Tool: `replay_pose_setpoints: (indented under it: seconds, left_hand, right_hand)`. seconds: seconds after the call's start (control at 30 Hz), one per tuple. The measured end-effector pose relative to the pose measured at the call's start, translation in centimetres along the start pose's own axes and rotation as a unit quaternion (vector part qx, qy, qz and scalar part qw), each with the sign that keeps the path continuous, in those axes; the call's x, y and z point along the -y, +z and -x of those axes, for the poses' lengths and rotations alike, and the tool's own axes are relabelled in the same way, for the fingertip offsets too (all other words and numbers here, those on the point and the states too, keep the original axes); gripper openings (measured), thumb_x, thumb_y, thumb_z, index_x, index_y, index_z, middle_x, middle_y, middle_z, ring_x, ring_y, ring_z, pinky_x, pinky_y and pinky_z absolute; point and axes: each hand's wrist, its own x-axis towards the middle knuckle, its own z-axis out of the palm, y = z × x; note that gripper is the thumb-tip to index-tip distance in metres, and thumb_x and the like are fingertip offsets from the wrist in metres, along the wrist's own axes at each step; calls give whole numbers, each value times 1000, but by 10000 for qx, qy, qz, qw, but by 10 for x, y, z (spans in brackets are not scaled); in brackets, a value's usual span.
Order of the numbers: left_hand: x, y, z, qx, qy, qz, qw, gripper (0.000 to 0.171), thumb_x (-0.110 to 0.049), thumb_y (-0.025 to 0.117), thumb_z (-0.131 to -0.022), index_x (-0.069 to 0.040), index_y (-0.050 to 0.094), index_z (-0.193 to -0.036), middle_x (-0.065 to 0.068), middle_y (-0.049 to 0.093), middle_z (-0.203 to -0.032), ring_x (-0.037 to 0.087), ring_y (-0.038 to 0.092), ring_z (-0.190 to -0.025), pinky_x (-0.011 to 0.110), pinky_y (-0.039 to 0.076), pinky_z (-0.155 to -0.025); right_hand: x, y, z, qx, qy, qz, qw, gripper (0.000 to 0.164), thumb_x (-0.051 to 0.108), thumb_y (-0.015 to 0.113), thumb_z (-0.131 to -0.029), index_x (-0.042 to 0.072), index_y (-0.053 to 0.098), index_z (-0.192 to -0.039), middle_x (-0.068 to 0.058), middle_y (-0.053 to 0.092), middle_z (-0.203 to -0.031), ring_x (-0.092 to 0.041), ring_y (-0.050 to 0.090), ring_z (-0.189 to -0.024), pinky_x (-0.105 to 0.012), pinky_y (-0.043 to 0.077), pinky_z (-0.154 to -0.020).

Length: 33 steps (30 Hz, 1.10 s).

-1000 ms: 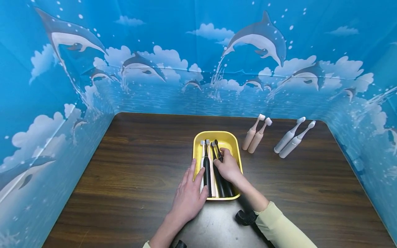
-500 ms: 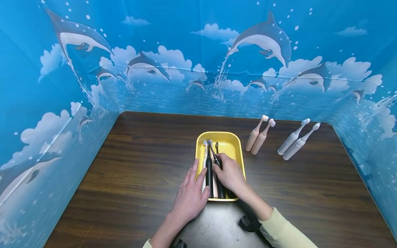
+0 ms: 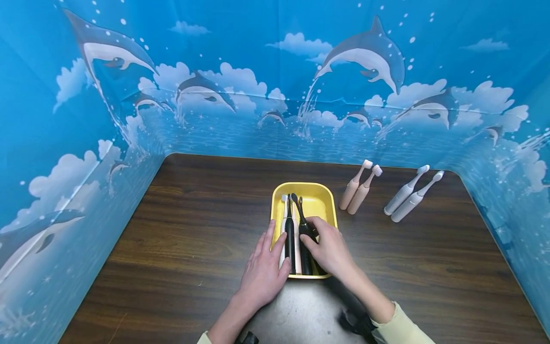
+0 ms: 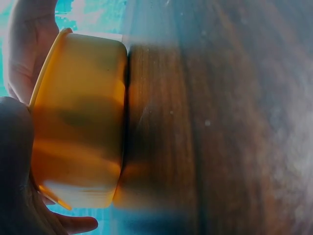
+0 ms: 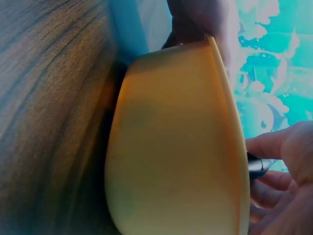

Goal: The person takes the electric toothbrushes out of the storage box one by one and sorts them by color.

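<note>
A yellow tray (image 3: 320, 193) holds several electric toothbrushes lying lengthwise. On its left side lie a white toothbrush (image 3: 284, 224), a black toothbrush (image 3: 290, 243) and a pale pink toothbrush (image 3: 297, 253). My right hand (image 3: 328, 243) reaches over the right rim and grips a black electric toothbrush (image 5: 257, 166) between thumb and fingers, beside another black one; its lower handle is partly hidden by the hand. My left hand (image 3: 262, 272) rests on the left rim with fingers extended, its fingertips and thumb over the edge near the white toothbrush.
Right of the tray, two pink-beige electric toothbrushes (image 3: 355, 193) lie side by side on the wooden table (image 3: 206, 210). Two light grey ones (image 3: 406, 200) lie farther right. A blue dolphin-print curtain (image 3: 240, 129) encloses the back and sides.
My right hand has shifted the black toothbrush; its head swung left across the others, then back right beside the other black one. The left hand stays on the rim.
</note>
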Motion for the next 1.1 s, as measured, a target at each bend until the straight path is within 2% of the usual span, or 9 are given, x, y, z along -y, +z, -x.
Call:
replay_pose_setpoints:
  seconds: [0.13,0.33,0.43,0.53,0.67,0.8,0.9,1.0,1.1]
  left_hand:
    - [-1,0,0,45,-40,22,10000,58,-33,57,-97,-14,52,-151,6,11,-172,45,38,-143,65,45,-99]
    - [-3,1,-1,-2,33,-21,10000,57,-33,59,-96,-12,54,-149,8,13,-171,46,40,-141,64,45,-99]
    - [-2,2,-1,-54,72,-35,10000,57,-32,59,-96,-11,54,-149,9,13,-171,47,40,-141,64,44,-101]
    - [-1,3,-1,-83,68,-37,9999,58,-31,60,-96,-10,53,-149,9,13,-171,47,40,-141,64,44,-102]
    - [0,3,-1,-52,43,-19,10000,57,-31,59,-96,-10,54,-149,8,12,-171,47,40,-141,64,43,-102]
    - [-1,2,-1,-47,34,3,10000,57,-31,58,-97,-11,53,-149,7,12,-172,47,39,-141,63,43,-102]
    - [0,2,-1,-53,36,14,10000,57,-31,57,-97,-11,54,-149,6,12,-172,46,40,-141,63,44,-102]
    - [0,2,-1,-64,50,33,10000,56,-31,58,-96,-11,54,-149,7,12,-172,47,40,-141,64,44,-101]
    - [1,3,-1,-82,55,32,9999,56,-31,58,-96,-11,54,-149,7,13,-171,47,41,-141,64,45,-100]
  right_hand:
    - [-5,-3,3,-210,-65,-243,9995,31,4,80,-85,2,71,-114,-10,74,-101,-24,70,-89,-42,57,-73]
    - [-13,-8,7,-711,-557,-916,9917,36,-3,83,-80,-2,70,-114,-12,73,-96,-25,71,-86,-38,60,-65]
    - [-15,-13,8,-1098,-815,-1148,9839,38,-4,84,-79,-5,69,-114,-15,73,-101,-27,72,-87,-38,61,-67]
    - [-15,-20,9,-1488,-1068,-1267,9749,40,-6,83,-78,-6,68,-115,-17,73,-104,-26,72,-88,-34,61,-70]
    - [-15,-29,10,-1955,-1359,-1568,9585,40,-13,80,-78,-7,68,-115,-17,73,-103,-16,70,-91,-24,58,-76]
    - [-19,-37,10,-2383,-1576,-1858,9401,42,-21,76,-76,-11,66,-116,-22,72,-102,-9,69,-94,-22,57,-80]
    - [-25,-42,12,-2655,-1503,-1921,9328,46,-26,74,-74,-14,65,-118,-26,71,-100,-6,68,-93,-20,56,-81]
    - [-32,-47,16,-2866,-1218,-1998,9290,47,-26,73,-75,-16,63,-119,-28,69,-100,-5,67,-93,-18,55,-80]
    - [-37,-51,19,-2990,-1010,-2080,9258,46,-25,72,-77,-16,62,-121,-21,71,-103,-7,68,-93,-17,54,-81]
